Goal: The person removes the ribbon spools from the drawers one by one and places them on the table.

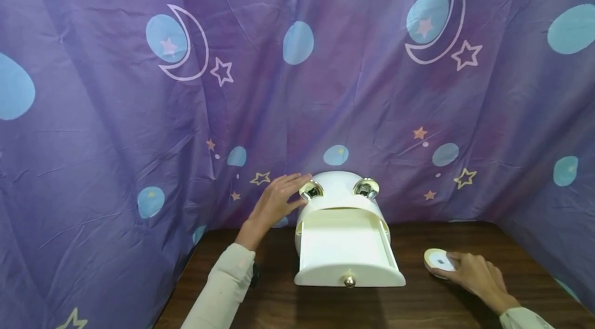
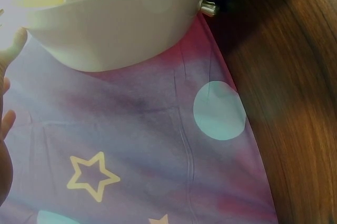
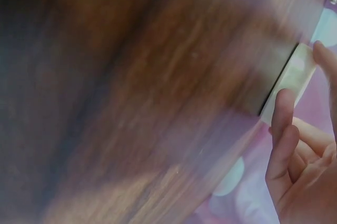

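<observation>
A white rounded box (image 1: 337, 187) stands on the table, with two gold-rimmed round fittings on its upper front. Its drawer (image 1: 344, 246) is pulled out towards me and carries a gold knob (image 1: 349, 281); nothing shows inside it. My left hand (image 1: 278, 199) is at the box's upper left, its fingers extended beside the left round fitting (image 1: 311, 191). On the right, my right hand (image 1: 479, 273) holds a flat round white disc with a cream rim (image 1: 439, 261) at the table surface. In the right wrist view, thumb and fingers pinch the disc's edge (image 3: 295, 77).
The dark wooden table (image 1: 432, 308) carries the box near its back edge. Behind and at both sides hangs a purple curtain (image 1: 353, 102) printed with moons, stars and blue ovals.
</observation>
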A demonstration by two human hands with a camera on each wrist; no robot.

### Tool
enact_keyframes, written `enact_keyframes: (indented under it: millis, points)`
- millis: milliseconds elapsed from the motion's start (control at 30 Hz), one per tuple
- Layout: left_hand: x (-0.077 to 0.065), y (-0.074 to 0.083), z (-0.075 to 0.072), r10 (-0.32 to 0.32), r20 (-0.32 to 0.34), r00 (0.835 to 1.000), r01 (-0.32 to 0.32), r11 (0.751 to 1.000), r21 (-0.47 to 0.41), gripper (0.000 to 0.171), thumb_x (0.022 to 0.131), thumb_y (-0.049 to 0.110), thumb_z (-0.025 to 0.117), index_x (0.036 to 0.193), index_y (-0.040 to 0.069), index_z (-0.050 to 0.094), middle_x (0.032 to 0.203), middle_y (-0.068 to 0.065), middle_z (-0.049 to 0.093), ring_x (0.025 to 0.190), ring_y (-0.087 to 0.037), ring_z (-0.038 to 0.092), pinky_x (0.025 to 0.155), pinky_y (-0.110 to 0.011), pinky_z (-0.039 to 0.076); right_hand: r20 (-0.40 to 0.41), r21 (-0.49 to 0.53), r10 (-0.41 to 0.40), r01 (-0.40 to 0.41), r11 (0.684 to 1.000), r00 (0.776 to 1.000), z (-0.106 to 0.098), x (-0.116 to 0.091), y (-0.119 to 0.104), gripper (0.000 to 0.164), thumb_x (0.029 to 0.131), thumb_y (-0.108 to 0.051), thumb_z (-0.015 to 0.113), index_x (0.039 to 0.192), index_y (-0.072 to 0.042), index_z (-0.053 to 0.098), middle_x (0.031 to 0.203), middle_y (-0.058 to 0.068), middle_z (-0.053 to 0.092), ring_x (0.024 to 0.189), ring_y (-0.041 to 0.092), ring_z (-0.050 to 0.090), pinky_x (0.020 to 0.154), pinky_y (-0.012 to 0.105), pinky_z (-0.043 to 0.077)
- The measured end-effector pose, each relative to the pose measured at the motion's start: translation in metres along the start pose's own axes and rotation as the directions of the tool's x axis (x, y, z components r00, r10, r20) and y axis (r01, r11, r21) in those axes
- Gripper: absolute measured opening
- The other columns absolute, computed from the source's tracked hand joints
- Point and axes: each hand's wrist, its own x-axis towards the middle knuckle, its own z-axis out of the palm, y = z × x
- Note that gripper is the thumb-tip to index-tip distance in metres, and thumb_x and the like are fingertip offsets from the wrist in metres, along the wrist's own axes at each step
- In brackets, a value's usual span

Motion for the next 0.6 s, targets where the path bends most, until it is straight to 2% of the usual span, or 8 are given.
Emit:
enact_keyframes:
  millis: [133,300,400,600]
  points:
    - [0.001,0.001,0.001,0.005,-0.004,1.000,-0.005,1.000,-0.002,0.072,0.082,0.023,0.090,0.146,0.010,0.061,0.146,-0.004,0.063,0.132,-0.027,0.061,0.110,-0.050,0.051,-0.019,0.004,-0.004,0.004,1.000,1.000,0.003,-0.002,-0.001,0.088,0.070,-0.070,0.085,0.123,-0.001,0.074,0.085,0.018,0.071,0.061,0.023,0.051,0.042,0.038,0.039]
    - [0.001,0.002,0.000,0.001,-0.004,1.000,-0.002,1.000,-0.017,0.073,0.083,0.022,0.090,0.148,0.010,0.059,0.146,-0.004,0.062,0.133,-0.027,0.060,0.111,-0.050,0.050,-0.025,-0.002,-0.007,0.007,1.000,1.000,0.006,-0.004,-0.003,0.088,0.069,-0.071,0.085,0.123,-0.002,0.075,0.086,0.019,0.072,0.060,0.022,0.052,0.041,0.039,0.040]
    - [0.001,0.002,0.000,0.001,-0.006,1.000,-0.001,1.000,-0.023,0.073,0.083,0.021,0.090,0.147,0.009,0.059,0.146,-0.004,0.062,0.133,-0.027,0.060,0.111,-0.050,0.049,-0.028,0.000,-0.017,0.017,1.000,0.999,0.008,-0.005,-0.006,0.087,0.069,-0.071,0.085,0.123,-0.003,0.075,0.079,0.014,0.069,0.058,0.021,0.050,0.040,0.038,0.039]
    - [0.001,0.001,0.001,0.007,-0.008,1.000,-0.007,1.000,-0.015,0.072,0.083,0.023,0.090,0.146,0.009,0.060,0.146,-0.004,0.063,0.132,-0.027,0.061,0.110,-0.052,0.051,-0.042,-0.008,-0.042,0.041,0.999,0.998,0.011,-0.004,-0.013,0.085,0.068,-0.070,0.086,0.119,-0.003,0.077,0.086,0.020,0.072,0.058,0.021,0.050,0.040,0.039,0.039]
